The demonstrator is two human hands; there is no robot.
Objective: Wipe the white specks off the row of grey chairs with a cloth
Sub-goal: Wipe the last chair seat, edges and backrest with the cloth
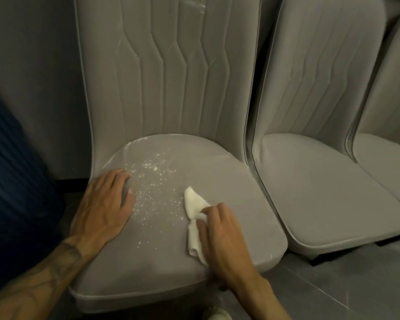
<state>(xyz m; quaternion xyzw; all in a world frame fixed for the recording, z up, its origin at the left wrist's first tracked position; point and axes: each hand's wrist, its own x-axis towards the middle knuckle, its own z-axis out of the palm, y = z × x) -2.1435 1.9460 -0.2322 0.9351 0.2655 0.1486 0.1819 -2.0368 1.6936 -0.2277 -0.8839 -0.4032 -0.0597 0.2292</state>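
Plainly you are in the wiping step on the nearest chair (238, 93), the leftmost of the row in view. Your right grip (219, 236) is curled over the white cloth (193, 202), clamped on its middle and pressing it onto the seat (226, 179); one pointed end of the cloth sticks out toward the backrest (148, 100) and the other end trails toward the front edge. Your left grip (106, 204) lies flat on the left side of the seat, fingers straight and holding nothing, which reads as bracing. The white specks (151, 188) are scattered on the seat between the two, thick just beside your left fingertips (128, 175) and thinning toward the front. The cloth sits at their right margin, close to the outermost ones. I judge this patch largely unwiped. The next move, as I read it, calls for a firm sweep of the cloth leftward across the patch, gathering rather than smearing. Your left grip would need to lift clear, since specks lie right against its fingers. The pale streaks (194, 5) high on the backrest may want a pass too. On the second chair (310, 181) and the third chair (383, 158), to the right, I can make out no specks.
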